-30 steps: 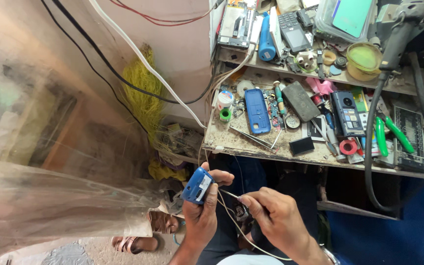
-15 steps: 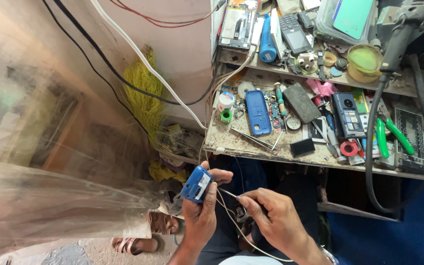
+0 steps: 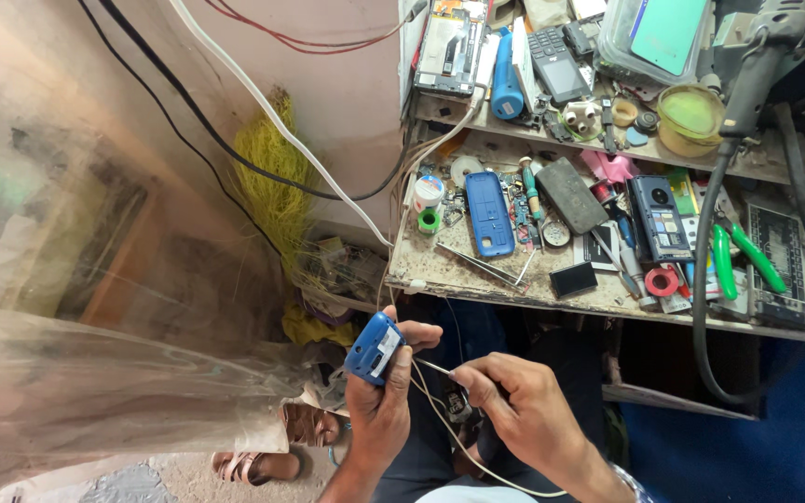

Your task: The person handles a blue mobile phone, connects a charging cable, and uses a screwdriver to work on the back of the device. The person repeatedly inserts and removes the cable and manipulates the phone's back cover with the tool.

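Blue phone body (image 3: 375, 347) is gripped in the left hand (image 3: 382, 410), low in the view and just in front of the bench (image 3: 477, 279) edge; the fingers are wrapped closed around its lower half, with the thumb laid over its top corner. A pale label patch is seen on its upturned face. Just to the right, a thin metal probe (image 3: 435, 368) is pinched between thumb and forefinger of the right hand (image 3: 519, 410), its tip pointed toward the phone body, though contact cannot be told from this view. A pale wire (image 3: 463, 456) is looped beneath both hands. Above, on the bench, a white roll of tape (image 3: 429, 193) and a green one (image 3: 429, 221) are set near the left edge, and a blue phone cover (image 3: 489, 213) is laid beside them. Tweezers (image 3: 482, 265) are laid in front of it. Farther right are a dark phone (image 3: 659, 217) and green-handled pliers (image 3: 743, 259). A black hose (image 3: 705, 289) is hung over the bench's right end.
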